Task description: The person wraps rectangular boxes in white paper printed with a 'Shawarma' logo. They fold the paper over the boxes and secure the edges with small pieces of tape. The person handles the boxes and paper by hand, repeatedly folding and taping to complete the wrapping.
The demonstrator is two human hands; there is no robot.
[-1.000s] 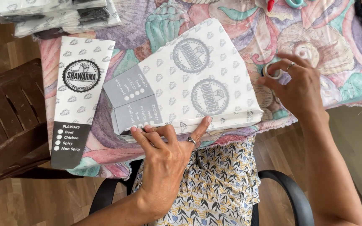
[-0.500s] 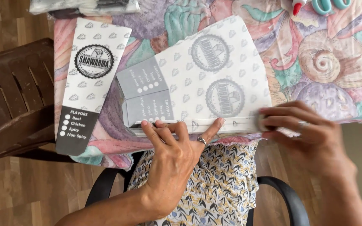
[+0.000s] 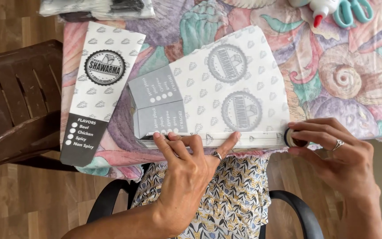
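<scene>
A printed white and grey paper sheet (image 3: pixel 226 93) lies flat on a board covered with a colourful seashell-pattern cloth (image 3: pixel 354 79). My left hand (image 3: pixel 191 163) presses its fingertips on the sheet's folded near edge. My right hand (image 3: pixel 337 150) holds a small roll of tape (image 3: pixel 293 138) against the right end of that same edge. A finished folded paper sleeve (image 3: pixel 94 93), white with a dark grey bottom panel, lies to the left on the cloth.
A white glue bottle with a red tip (image 3: pixel 321 9) and teal scissors (image 3: pixel 350 11) lie at the far right. A stack of paper sheets in plastic (image 3: pixel 96 8) sits far left. A brown plastic chair (image 3: pixel 16 102) stands at the left.
My right hand came from the cloth at the right down to the sheet's near right corner with the tape roll. The left hand stayed on the folded edge.
</scene>
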